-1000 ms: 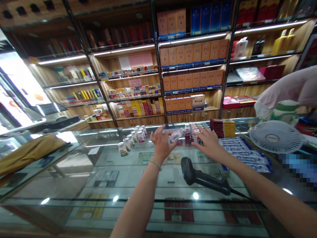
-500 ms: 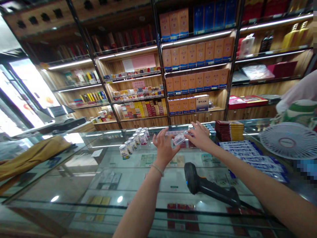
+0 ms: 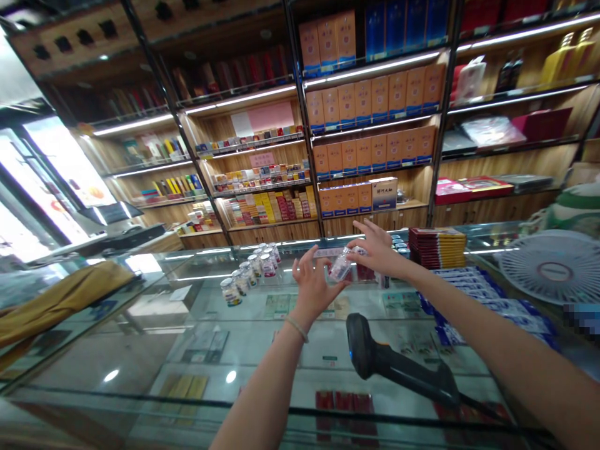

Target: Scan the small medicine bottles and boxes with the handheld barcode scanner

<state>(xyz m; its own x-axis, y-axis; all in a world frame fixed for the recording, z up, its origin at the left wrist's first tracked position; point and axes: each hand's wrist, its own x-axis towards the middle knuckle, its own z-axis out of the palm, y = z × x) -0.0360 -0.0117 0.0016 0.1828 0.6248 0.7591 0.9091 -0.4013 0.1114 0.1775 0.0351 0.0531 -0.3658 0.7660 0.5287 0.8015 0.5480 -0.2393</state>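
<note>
Above the glass counter, a small clear plastic bottle is tilted between my two hands. My left hand has its thumb and forefinger around the lower left of the bottle, its other fingers raised and spread. The fingers of my right hand are closed on the bottle's upper right end, hiding part of it. Left of my hands, several small white-lidded jars stand in rows. A black barcode scanner lies on the glass below my hands.
To the right are a stack of red and gold packs, blue and white packets and a white fan. A brown cloth drapes over the left counter. Shelves of boxed goods line the back wall.
The bottle has turned to a steeper tilt between my hands. My right hand has shifted slightly right and up. The person at the right edge has gone out of view.
</note>
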